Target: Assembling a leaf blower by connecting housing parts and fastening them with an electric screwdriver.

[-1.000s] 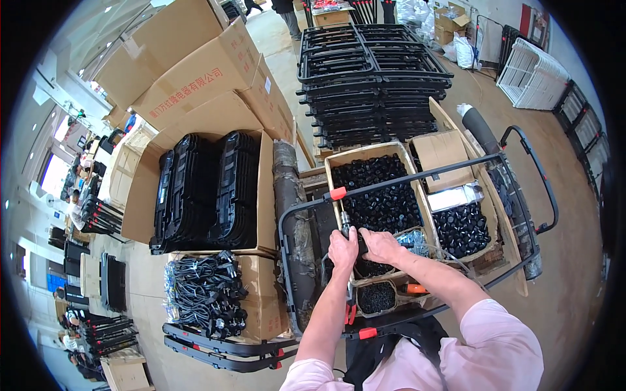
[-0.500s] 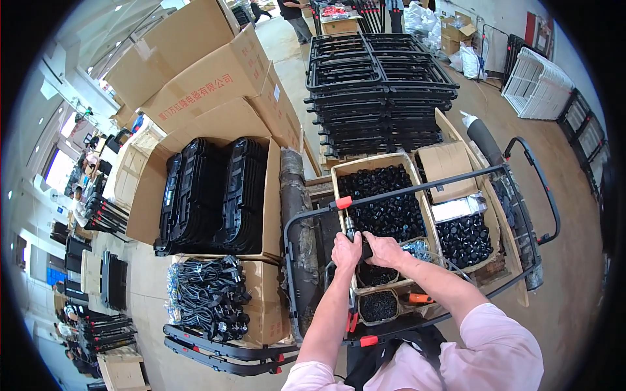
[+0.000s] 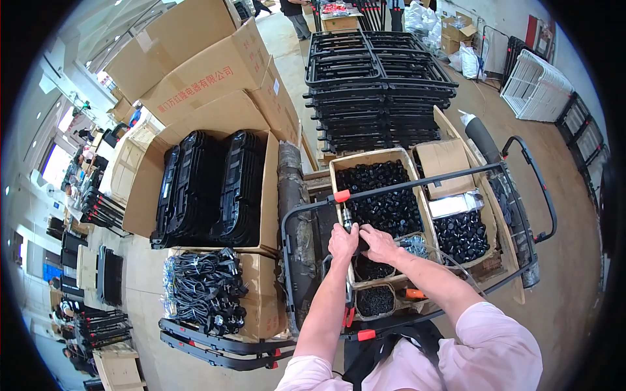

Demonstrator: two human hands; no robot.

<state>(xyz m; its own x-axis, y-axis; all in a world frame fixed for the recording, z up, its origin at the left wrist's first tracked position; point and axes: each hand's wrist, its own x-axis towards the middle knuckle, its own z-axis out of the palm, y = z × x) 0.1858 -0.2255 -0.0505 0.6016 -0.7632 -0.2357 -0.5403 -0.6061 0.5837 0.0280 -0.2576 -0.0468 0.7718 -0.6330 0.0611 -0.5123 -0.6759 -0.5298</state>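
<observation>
My left hand [image 3: 343, 242] is closed around a slim silver-and-black power screwdriver [image 3: 347, 217], whose metal end points away from me. Close against it, my right hand [image 3: 379, 246] has its fingers bent at the tool; what its fingertips grip is hidden. A black tubular frame [image 3: 417, 187] with red corner pieces lies across the bins, its far bar just beyond my hands. Under the hands are a bin of black caps [image 3: 381, 195] and a smaller one of dark small parts [image 3: 373, 268]. Some silvery screws [image 3: 414, 246] lie beside my right wrist.
At left stands a carton [image 3: 264, 189] of stacked black panels, with bundled black cables [image 3: 205, 287] in front. Stacked black frames [image 3: 381, 98] rise beyond the bins. An orange-handled tool [image 3: 415, 294] lies near me. A wrapped roll [image 3: 482, 140] runs along the right.
The whole view has shifted slightly, so things sit a little higher in it. Both hands stay at the screwdriver, with little visible movement.
</observation>
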